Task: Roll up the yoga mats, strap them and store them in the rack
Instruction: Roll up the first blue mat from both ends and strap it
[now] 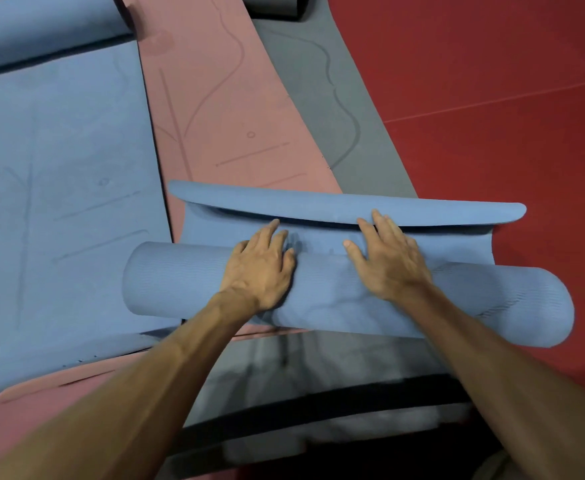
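Head view. Four mats are counted: two blue, one pink and one grey, all laid on a red floor (492, 81).

The first blue mat (336, 299) is shown almost fully rolled. Its thick roll is laid crosswise near the bottom of the view, over the near parts of the pink mat (221, 98) and the grey mat (319, 81), with its right end out over the floor. A short unrolled stretch is left beyond the roll, and its far edge (346, 206) is curled upward.

Two hands are seen, both placed on top of this roll. The left hand (260, 268) is pressed flat on the roll left of its middle, fingers extended and slightly spread, nothing being gripped. The right hand (388, 258) is pressed flat right of the middle, fingers likewise straight, the tips reaching onto the unrolled stretch.

The second blue mat (59, 168) is spread flat at the left, with its far end rolled up. The pink mat is laid beside it, and the grey mat beside the pink one. No rack is shown in this view.
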A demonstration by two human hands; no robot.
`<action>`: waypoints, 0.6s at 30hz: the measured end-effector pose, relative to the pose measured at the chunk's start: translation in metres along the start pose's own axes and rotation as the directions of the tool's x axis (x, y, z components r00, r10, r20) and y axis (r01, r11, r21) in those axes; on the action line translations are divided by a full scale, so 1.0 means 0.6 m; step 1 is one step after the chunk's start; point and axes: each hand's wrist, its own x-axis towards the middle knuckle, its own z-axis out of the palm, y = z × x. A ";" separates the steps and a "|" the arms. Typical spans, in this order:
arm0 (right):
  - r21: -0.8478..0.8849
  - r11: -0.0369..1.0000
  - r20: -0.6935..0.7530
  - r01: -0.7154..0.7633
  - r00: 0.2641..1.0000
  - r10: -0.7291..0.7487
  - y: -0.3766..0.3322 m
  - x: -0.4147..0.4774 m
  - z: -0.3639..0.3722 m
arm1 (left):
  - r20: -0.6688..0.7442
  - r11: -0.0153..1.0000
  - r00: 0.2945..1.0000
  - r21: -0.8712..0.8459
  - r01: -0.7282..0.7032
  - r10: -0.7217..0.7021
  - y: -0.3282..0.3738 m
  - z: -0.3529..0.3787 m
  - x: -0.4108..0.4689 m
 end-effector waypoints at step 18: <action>-0.095 0.979 -0.486 0.179 0.850 -0.203 0.006 -0.020 0.028 | 0.123 1.000 0.992 -0.015 0.022 -0.020 -0.006 -0.016 0.092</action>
